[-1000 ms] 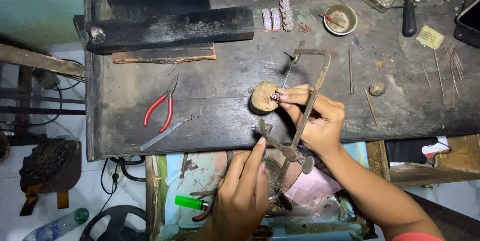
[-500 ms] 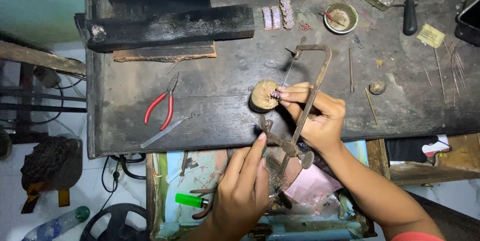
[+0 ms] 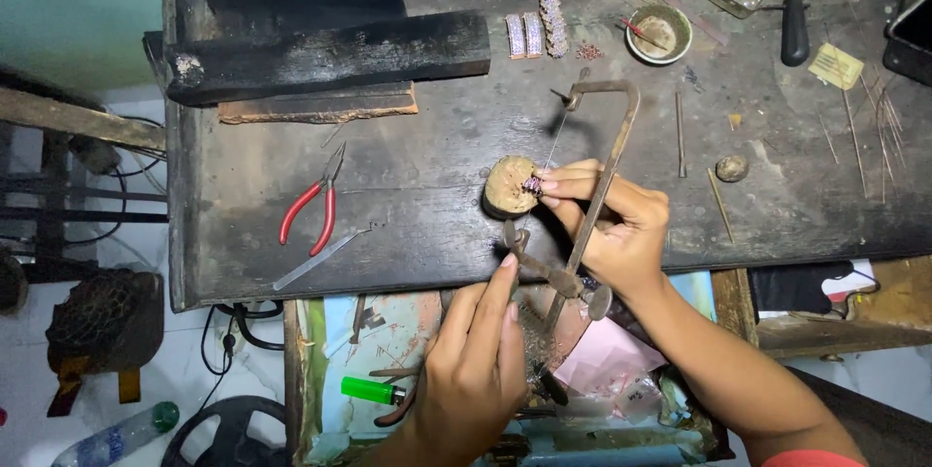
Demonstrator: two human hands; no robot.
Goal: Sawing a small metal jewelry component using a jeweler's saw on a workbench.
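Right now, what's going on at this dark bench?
A person is working with a jeweller's saw on a dark wooden workbench. The right hand pinches a tiny sparkly piece against a round wooden peg at the bench edge. The left hand is at the saw's handle end below the edge. Red-handled pliers lie unused to the left.

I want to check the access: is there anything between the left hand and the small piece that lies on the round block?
Yes. The saw frame and its handle cross between the left hand and the small piece on the round block. The right hand already pinches the piece from the other side.
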